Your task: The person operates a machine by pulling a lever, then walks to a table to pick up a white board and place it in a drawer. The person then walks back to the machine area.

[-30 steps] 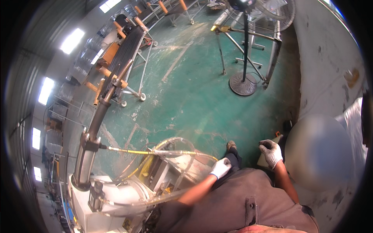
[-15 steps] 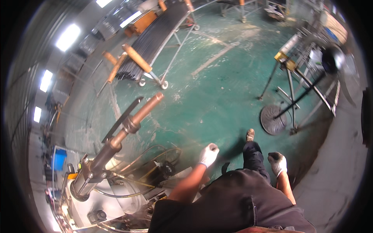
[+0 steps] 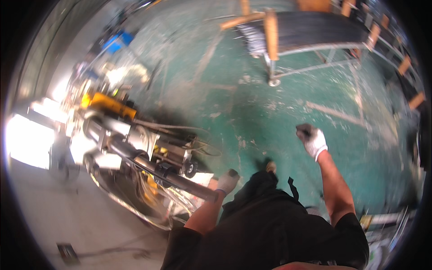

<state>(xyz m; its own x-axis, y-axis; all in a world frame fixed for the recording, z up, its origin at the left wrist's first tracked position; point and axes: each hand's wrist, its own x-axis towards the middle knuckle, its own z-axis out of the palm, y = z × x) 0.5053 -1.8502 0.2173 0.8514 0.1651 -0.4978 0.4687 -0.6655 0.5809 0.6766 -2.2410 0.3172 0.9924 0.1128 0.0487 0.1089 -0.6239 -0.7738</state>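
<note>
Gloved in white with dark grey fingers, my right hand (image 3: pixel 312 141) is held out over the green floor, its fingers curled in with nothing visible in them. My left hand (image 3: pixel 228 181), in a similar glove, is low beside my body, close to the end of a long metal shaft (image 3: pixel 191 185) that juts from a machine (image 3: pixel 146 139). Its fingers look curled too, somewhat blurred, and I see nothing in them. Whether the left hand touches the shaft is hard to tell; the shaft's end overlaps my left wrist.
Hoses (image 3: pixel 168 200) and cables hang around the machine on my left. Ahead to the right stands a wheeled metal rack (image 3: pixel 310 47) with wrapped orange-brown posts, carrying long dark strips. A blue bin (image 3: pixel 118 41) is at the far left. More posts (image 3: pixel 416 101) line the right edge.
My view has swung left; the rack now appears further right and the shaft reaches toward my left arm. My right hand has come forward and up, and my foot has shifted.
</note>
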